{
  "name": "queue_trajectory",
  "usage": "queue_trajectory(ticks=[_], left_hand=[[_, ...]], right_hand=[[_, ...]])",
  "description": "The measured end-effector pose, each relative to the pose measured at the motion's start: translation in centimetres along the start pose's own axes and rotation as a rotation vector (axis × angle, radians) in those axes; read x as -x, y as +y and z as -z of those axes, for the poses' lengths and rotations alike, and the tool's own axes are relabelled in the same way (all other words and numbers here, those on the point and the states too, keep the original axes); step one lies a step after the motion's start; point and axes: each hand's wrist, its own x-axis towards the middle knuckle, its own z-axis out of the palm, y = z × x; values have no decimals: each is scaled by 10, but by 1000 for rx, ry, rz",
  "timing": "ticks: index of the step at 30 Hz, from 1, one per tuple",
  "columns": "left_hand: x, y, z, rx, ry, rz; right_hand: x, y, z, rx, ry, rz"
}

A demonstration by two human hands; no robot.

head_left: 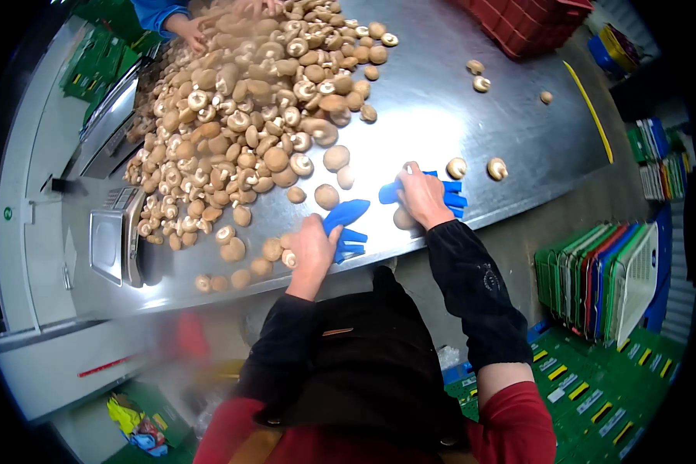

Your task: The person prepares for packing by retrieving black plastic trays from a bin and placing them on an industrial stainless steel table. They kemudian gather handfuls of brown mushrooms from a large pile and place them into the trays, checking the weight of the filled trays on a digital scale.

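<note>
My left hand (312,251) is closed on a limp blue glove (346,212) at the near edge of the metal table, its finger-like strips spread toward the right. A second blue glove (456,199) lies under my right hand (424,197), whose fingers are curled over it; part of that glove is hidden by the hand. Just below the right hand a brown mushroom (404,217) peeks out. Several loose mushrooms (272,249) lie beside my left hand. A big heap of brown mushrooms (247,116) covers the table's left and far part.
A co-worker's hand (191,32) in a blue sleeve reaches into the heap's far side. At the left stands a weighing scale (110,240). A red crate (530,27) sits at the far right. Stacked coloured crates (588,282) stand on the right, beyond the metal table's edge (510,209).
</note>
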Motion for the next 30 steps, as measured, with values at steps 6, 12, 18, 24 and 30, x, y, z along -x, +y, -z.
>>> queue_trajectory(ticks=[6,12,18,24,30], left_hand=[[11,3,23,826,121,54],[29,12,85,1204,162,-39],[39,43,55,1984,18,249],[39,-24,44,1820,215,470],[58,-93,78,1907,32,474]], right_hand=[[1,-15,59,-1033,464,-124],[53,-77,101,-1129,231,142],[55,-144,76,-1080,-13,224],[35,-145,80,-936,-575,423],[-52,-123,35,-494,183,188]])
